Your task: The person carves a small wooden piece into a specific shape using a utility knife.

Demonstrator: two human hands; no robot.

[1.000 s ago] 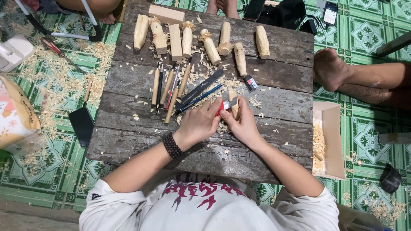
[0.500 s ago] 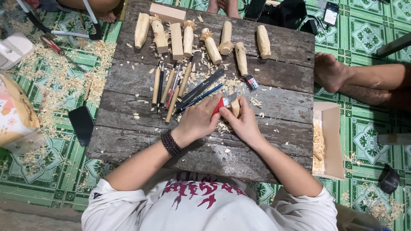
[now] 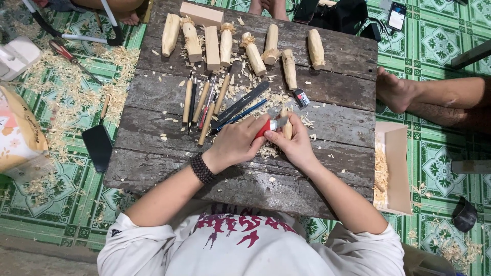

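Observation:
My left hand (image 3: 236,143) grips a red-handled knife (image 3: 267,126) whose blade points right. My right hand (image 3: 292,144) holds a small pale piece of carved wood (image 3: 286,122) upright against the blade. Both hands rest over a pile of shavings (image 3: 267,151) on a weathered plank table (image 3: 153,158). A dark bead bracelet (image 3: 202,168) circles my left wrist. Just left of my hands lies a row of wooden-handled carving tools (image 3: 202,102), with a dark ruler (image 3: 240,105) and a blue pen (image 3: 243,115) beside them.
Several rough carved wooden figures (image 3: 240,43) line the table's far edge. Another person's bare foot (image 3: 404,92) lies at the right. A cardboard box of shavings (image 3: 391,168) stands by the table. A black scraper (image 3: 98,143), pliers (image 3: 66,53) and shavings lie on the green tiled floor.
The view has shifted slightly; my hands stay in place, with the knife working small strokes on the wood piece.

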